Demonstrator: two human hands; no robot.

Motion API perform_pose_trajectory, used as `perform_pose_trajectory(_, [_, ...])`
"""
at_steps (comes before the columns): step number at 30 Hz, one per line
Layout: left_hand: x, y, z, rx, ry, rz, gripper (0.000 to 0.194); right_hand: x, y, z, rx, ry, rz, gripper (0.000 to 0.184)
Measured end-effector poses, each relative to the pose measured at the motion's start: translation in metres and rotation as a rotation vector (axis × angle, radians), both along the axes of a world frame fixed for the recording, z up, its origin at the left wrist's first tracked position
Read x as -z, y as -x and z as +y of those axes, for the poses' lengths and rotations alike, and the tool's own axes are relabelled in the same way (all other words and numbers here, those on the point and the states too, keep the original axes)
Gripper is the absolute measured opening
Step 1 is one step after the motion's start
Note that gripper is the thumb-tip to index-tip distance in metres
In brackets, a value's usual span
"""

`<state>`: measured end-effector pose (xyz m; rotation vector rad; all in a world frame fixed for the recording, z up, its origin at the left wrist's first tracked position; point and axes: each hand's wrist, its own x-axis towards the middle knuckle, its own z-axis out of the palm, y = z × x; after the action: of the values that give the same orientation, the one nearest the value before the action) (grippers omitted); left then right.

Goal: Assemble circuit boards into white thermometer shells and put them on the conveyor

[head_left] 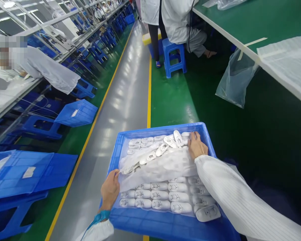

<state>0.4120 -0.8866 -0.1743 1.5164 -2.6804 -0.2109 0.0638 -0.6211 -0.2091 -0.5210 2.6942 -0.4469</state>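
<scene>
A blue plastic crate (pixel 163 225) sits low in front of me, filled with rows of white moulded plastic parts (pixel 165 195). A thin white foam sheet (pixel 163 169) lies across the middle, with several loose parts (pixel 165 145) on top of it. My left hand (pixel 110 190) is closed on the sheet's left edge at the crate's left wall. My right hand (pixel 197 145) is closed on the sheet's far right side, near the crate's back right corner.
A grey aisle with yellow lines (pixel 148 90) runs ahead. Blue lids (pixel 27 172) and a tilted blue crate (pixel 76 113) lie at left. People in white coats sit at benches left and ahead on a blue stool (pixel 174 55). A green table (pixel 256 20) with a hanging plastic bag (pixel 237 78) stands at right.
</scene>
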Motion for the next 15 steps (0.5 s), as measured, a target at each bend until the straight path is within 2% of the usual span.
perform_pose_trajectory(5, [0.003,-0.001,0.000,-0.035,-0.010,0.006,0.022,0.001,0.007,0.000,-0.116,0.008,-0.021,0.041])
perform_pose_trajectory(9, [0.004,0.001,-0.002,-0.053,-0.005,0.016,0.021,-0.009,-0.014,0.018,-0.229,0.028,-0.011,0.031])
perform_pose_trajectory(11, [0.005,0.000,-0.002,-0.063,-0.002,0.020,0.021,-0.015,-0.025,0.029,-0.281,0.031,-0.008,0.033])
perform_pose_trajectory(13, [0.007,-0.001,-0.002,-0.063,-0.002,0.027,0.020,-0.020,-0.029,0.035,-0.281,0.023,0.005,0.038])
perform_pose_trajectory(15, [0.007,-0.001,-0.001,-0.061,-0.003,0.037,0.018,-0.024,-0.023,0.032,-0.222,0.000,0.029,0.039])
